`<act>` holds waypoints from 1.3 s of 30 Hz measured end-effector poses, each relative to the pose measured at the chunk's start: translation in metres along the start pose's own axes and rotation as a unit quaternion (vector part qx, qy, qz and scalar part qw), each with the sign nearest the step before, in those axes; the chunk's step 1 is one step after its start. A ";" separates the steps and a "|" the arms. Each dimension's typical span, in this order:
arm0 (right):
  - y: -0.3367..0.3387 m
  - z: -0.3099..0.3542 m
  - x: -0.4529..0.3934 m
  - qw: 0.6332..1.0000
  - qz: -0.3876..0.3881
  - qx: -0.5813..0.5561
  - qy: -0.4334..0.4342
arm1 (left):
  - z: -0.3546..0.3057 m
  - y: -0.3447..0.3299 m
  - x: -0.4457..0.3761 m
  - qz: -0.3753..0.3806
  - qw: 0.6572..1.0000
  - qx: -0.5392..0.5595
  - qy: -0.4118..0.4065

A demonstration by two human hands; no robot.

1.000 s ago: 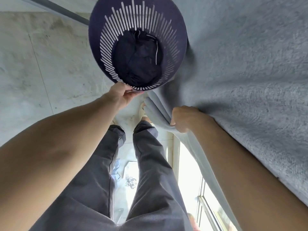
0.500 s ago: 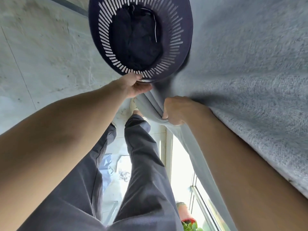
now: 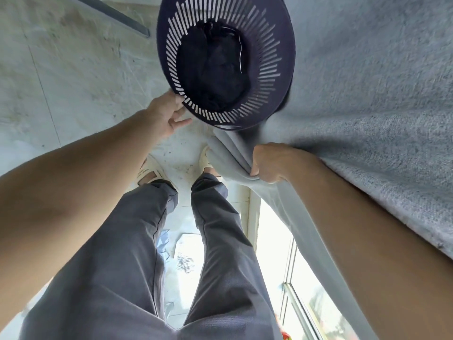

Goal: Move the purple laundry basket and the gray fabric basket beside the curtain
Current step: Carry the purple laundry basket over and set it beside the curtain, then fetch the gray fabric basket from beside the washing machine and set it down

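Left hand (image 3: pixel 169 116) loose-fingered at the purple basket (image 3: pixel 225 62) rim, likely steadying it. Right hand (image 3: pixel 272 163) bunches the curtain (image 3: pixel 367 106) aside, apparently clearing floor space.

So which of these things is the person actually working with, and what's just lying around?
Part of the job:
- purple laundry basket, dark clothes inside
- curtain, bunched in the right hand
- left hand, open at the basket's rim

Just lying about:
- papers on the floor
- window frame
- dark strip on the floor

The gray fabric basket isn't in view.
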State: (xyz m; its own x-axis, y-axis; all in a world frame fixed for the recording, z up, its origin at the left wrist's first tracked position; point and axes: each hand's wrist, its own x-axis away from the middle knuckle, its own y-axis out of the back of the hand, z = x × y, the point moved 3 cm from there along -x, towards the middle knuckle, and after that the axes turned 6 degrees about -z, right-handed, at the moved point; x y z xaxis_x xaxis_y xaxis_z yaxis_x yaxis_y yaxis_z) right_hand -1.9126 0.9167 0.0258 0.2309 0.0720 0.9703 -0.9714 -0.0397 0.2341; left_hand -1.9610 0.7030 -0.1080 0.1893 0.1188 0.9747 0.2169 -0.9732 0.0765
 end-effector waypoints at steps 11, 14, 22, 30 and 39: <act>-0.015 0.038 0.045 0.993 -0.105 0.057 0.001 | 0.020 0.068 0.082 -0.031 0.981 -0.189 -0.019; -0.017 0.058 0.062 0.990 -0.127 0.050 0.028 | 0.032 0.098 0.105 -0.050 0.977 -0.206 0.001; 0.011 0.077 0.098 0.974 -0.194 0.043 0.107 | 0.049 0.146 0.184 -0.111 0.989 -0.100 -0.001; 0.038 0.089 0.148 0.969 -0.190 0.113 0.115 | 0.069 0.148 0.261 -0.107 0.994 0.018 -0.027; 0.045 0.156 0.203 0.957 -0.196 0.160 0.143 | 0.133 0.200 0.349 -0.092 0.988 0.106 -0.063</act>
State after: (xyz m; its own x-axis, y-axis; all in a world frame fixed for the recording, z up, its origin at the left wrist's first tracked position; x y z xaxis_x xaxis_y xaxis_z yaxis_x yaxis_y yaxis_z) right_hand -1.9005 0.7742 0.2427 0.5051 0.4126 0.7580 -0.7362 -0.2525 0.6279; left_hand -1.7243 0.5765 0.2195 0.2437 0.3265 0.9133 0.4514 -0.8716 0.1911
